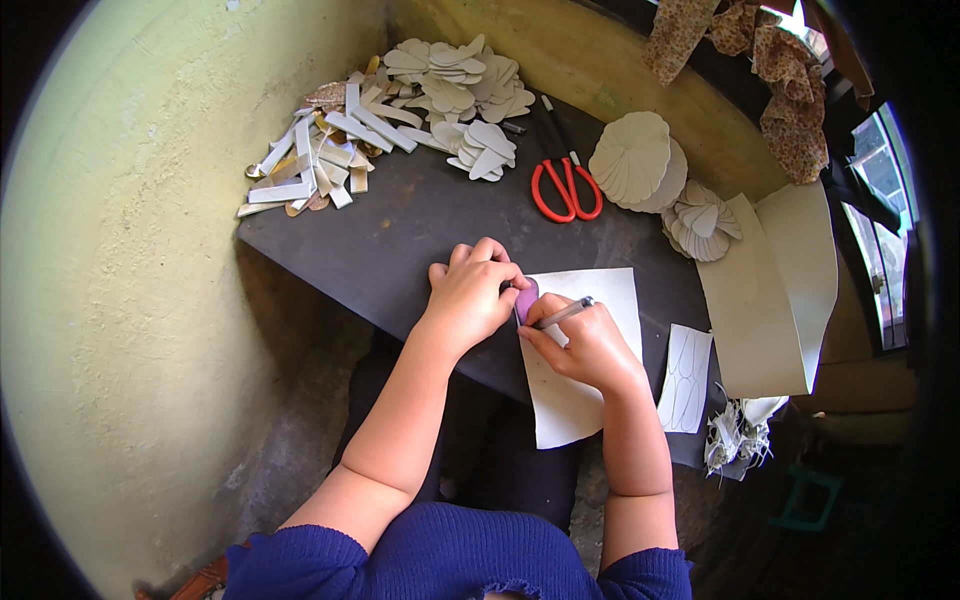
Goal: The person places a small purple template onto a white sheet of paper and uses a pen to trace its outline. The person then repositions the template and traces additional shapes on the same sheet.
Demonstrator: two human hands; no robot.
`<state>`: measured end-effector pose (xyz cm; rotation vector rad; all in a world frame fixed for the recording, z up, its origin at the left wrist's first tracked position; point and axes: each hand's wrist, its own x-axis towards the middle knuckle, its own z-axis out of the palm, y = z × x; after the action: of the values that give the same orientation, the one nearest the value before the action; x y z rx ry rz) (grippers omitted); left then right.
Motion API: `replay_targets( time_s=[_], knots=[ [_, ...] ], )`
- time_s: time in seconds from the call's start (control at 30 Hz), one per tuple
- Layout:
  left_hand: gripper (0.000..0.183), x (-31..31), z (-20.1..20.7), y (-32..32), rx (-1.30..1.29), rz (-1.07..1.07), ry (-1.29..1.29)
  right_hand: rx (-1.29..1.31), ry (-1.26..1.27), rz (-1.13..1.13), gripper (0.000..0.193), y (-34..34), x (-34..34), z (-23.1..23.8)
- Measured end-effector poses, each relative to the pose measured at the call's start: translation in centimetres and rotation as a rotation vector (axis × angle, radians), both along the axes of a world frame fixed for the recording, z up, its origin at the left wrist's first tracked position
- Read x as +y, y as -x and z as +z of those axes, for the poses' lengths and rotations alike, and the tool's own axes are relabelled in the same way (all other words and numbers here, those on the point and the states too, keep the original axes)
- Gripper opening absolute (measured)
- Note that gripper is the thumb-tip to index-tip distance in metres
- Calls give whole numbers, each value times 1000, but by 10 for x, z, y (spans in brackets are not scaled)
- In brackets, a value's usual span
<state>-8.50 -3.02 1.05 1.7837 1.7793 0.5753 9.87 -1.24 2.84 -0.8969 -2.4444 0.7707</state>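
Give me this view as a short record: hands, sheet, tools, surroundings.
Left hand: touching the purple piece
Right hand: holding a pen beside the purple piece
Sheet: white, under the right hand, jutting past the table's near edge
Scissors: red handles, lying on the table
Far side: piles of pale cutouts
Right side: small strip with drawn outlines

A small, home-like craft workshop is showing in the rough yellow walls [130, 260] enclosing a dark surface [400, 220], where a white sheet [565, 405] is overhanging the near edge, pale cut pieces [485, 150] and red-handled scissors [573, 190] are lying toward the far edge, and patterned cloth [795, 110] is hanging by a window [886, 250].
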Motion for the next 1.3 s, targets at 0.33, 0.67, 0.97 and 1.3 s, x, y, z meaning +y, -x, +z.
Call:
replay_targets(
  time_s=[0.33,0.67,0.97,1.3],
  knots=[
    [9,0,1,1,-12,-5,9,86,81,-37,19,1,1,-4],
    [10,0,2,1,-13,-9,20,50,-34,-28,21,5,1,-7],
    [9,1,-1,2,-15,-9,23,6,-62,2,20,4,0,-6],
    [10,1,2,3,-31,-6,38,-2,-55,0,19,4,2,-6]
  ],
)
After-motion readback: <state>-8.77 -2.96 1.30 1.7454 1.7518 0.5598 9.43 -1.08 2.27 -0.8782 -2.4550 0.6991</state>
